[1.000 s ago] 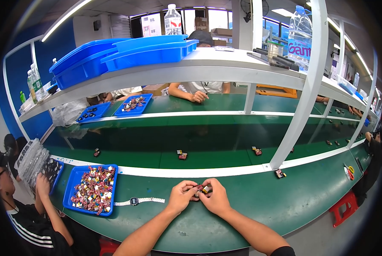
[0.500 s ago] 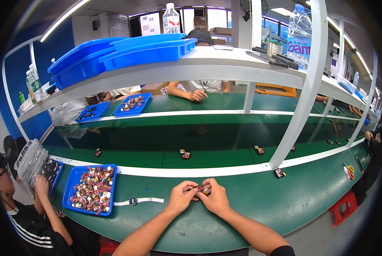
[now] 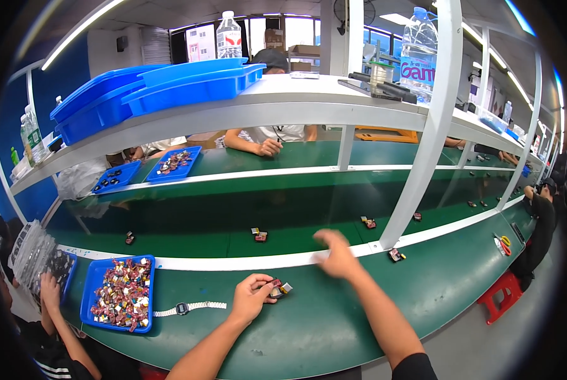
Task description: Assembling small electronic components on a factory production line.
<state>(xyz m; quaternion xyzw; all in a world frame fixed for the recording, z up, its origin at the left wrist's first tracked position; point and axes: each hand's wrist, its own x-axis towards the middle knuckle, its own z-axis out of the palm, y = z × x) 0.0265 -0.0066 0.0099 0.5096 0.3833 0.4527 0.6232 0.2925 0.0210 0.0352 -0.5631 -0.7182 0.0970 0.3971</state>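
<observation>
My left hand (image 3: 250, 299) is closed round the edge of a small red circuit board (image 3: 276, 288), holding it just above the green workbench. A small silver-white battery cell (image 3: 286, 288) with a yellow end is joined to the board. Apart from it, to the right, my right hand (image 3: 338, 254) is stretched forward over the white rail, blurred by motion. Its thumb and fingers look spread, with nothing visible between them. Nearest to the left forearm lies a wristwatch (image 3: 182, 308) with a pale metal band.
Left of the watch, a blue tray (image 3: 149, 320) is heaped with similar boards. Beyond the white rail (image 3: 232, 261), boards with cells (image 3: 260, 235) lie on the green belt. A white post (image 3: 416, 139) rises at right. Scissors (image 3: 502, 245) lie far right; co-workers sit left, opposite and right.
My right hand has let go of the board and moved forward and right. My left hand keeps hold of it. The whole view has shifted, so the bench appears further left.
</observation>
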